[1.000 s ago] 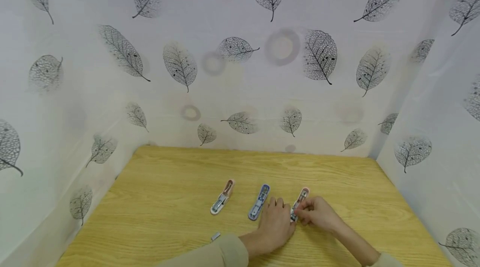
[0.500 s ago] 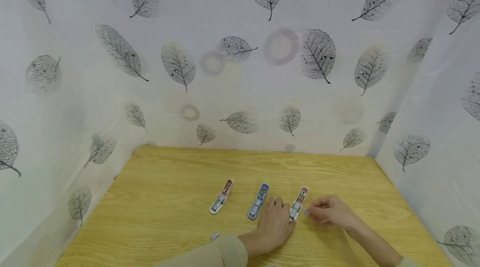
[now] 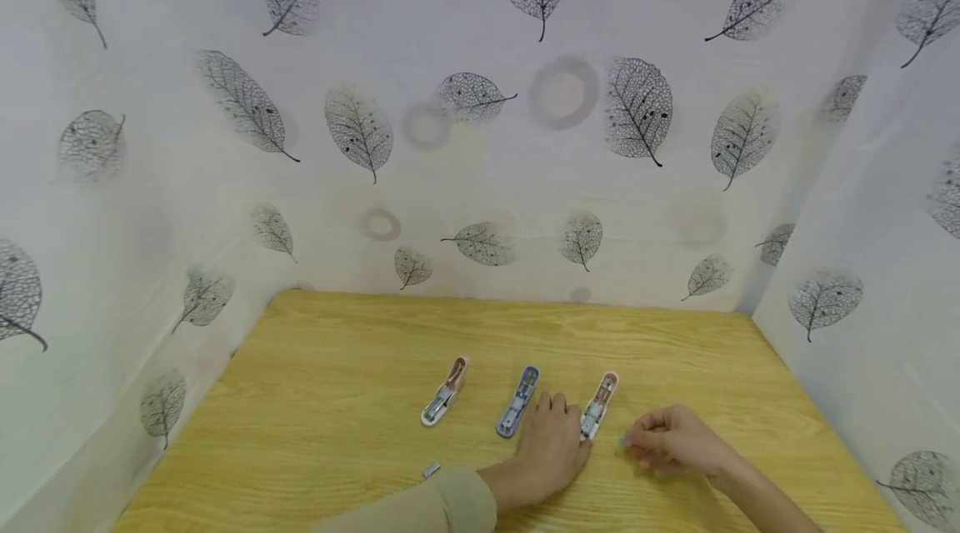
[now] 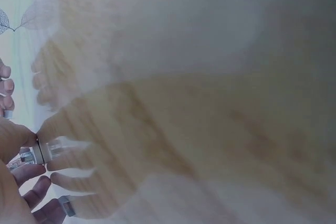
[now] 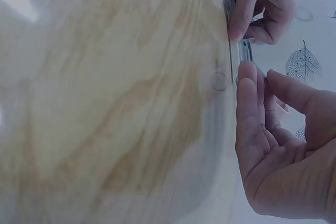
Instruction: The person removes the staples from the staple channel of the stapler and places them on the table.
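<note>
Three opened mini staplers lie on the wooden table: a pink-and-white one (image 3: 446,391) at left, a blue one (image 3: 517,401) in the middle and another pink-and-white one (image 3: 599,405) at right. My left hand (image 3: 551,445) holds the near end of the right stapler; the left wrist view shows that stapler's end (image 4: 41,153) between thumb and fingers. Just right of it, my right hand (image 3: 678,443) pinches a small silvery piece (image 3: 624,439), apart from the stapler. Its shape suggests a short strip of staples, but it is too small to be sure.
A small silver block, like a strip of staples (image 3: 431,469), lies left of my left forearm. Leaf-patterned sheeting (image 3: 480,183) encloses the wooden table (image 3: 337,341) at the back and both sides.
My right hand has drawn away from the right stapler, moving right and slightly nearer, with the small silvery piece in its fingertips. The left hand has stayed on the stapler.
</note>
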`<state>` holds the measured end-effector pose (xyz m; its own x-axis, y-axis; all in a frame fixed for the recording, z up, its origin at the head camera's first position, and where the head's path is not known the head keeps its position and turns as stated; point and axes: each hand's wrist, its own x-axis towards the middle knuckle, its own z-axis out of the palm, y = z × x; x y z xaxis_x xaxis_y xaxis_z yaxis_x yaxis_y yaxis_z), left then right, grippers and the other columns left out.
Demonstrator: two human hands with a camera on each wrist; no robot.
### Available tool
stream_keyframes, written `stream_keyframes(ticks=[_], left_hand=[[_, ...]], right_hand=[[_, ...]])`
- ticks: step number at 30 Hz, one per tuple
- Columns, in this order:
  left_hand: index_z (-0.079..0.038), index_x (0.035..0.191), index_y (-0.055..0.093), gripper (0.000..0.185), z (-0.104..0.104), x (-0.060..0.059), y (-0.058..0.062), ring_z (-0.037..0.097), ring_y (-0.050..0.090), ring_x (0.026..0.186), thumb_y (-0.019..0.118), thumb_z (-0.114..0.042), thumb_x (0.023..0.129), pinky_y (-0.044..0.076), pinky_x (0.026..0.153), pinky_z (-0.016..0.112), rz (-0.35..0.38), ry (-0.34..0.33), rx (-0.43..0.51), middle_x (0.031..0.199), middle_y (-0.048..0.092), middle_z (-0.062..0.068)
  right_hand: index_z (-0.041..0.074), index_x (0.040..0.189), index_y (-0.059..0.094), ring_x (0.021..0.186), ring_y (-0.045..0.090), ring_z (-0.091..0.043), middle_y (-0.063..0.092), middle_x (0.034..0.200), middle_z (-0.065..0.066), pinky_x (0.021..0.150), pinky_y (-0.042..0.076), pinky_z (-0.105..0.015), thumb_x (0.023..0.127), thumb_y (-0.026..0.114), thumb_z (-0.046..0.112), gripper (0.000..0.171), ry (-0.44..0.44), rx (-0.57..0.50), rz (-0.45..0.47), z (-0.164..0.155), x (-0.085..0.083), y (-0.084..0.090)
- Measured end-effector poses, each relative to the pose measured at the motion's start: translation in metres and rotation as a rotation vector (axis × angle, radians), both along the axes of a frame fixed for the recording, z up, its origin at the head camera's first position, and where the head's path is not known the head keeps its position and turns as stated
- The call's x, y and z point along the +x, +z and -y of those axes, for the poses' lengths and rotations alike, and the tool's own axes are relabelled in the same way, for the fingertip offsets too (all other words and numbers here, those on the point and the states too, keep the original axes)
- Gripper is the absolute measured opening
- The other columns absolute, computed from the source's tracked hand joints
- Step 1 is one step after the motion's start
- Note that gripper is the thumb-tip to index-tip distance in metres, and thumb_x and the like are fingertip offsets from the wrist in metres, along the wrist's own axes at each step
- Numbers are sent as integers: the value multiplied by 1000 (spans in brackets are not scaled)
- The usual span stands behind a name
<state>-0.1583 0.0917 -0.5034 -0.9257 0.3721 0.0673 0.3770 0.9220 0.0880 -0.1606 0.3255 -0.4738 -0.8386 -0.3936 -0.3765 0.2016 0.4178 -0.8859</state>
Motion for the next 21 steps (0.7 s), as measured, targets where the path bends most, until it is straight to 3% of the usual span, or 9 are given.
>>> stream_keyframes(ticks=[5, 15, 21], left_hand=[[-20, 101, 69, 39, 0, 0, 0, 12, 44, 81, 73, -58, 93, 40, 70, 26, -16, -2, -11, 87, 53, -5], [-20, 99, 69, 39, 0, 1, -2, 13, 45, 82, 74, -58, 92, 40, 71, 26, -66, -5, 7, 88, 55, -5], [-20, 99, 68, 39, 2, 1, -2, 13, 45, 82, 73, -58, 93, 41, 72, 27, -57, -9, 11, 88, 54, -5]], right_hand=[[-5, 107, 72, 72, 72, -8, 78, 86, 1, 60, 58, -21, 103, 68, 24, 30, 21, -41, 35, 7, 0, -5], [-4, 102, 73, 63, 70, -6, 74, 78, 0, 55, 52, -19, 101, 70, 22, 27, 32, -2, 26, 18, -4, -13], [-4, 100, 72, 60, 68, -6, 72, 74, 1, 54, 53, -20, 101, 70, 19, 23, 10, -2, 34, 22, -4, -16]])
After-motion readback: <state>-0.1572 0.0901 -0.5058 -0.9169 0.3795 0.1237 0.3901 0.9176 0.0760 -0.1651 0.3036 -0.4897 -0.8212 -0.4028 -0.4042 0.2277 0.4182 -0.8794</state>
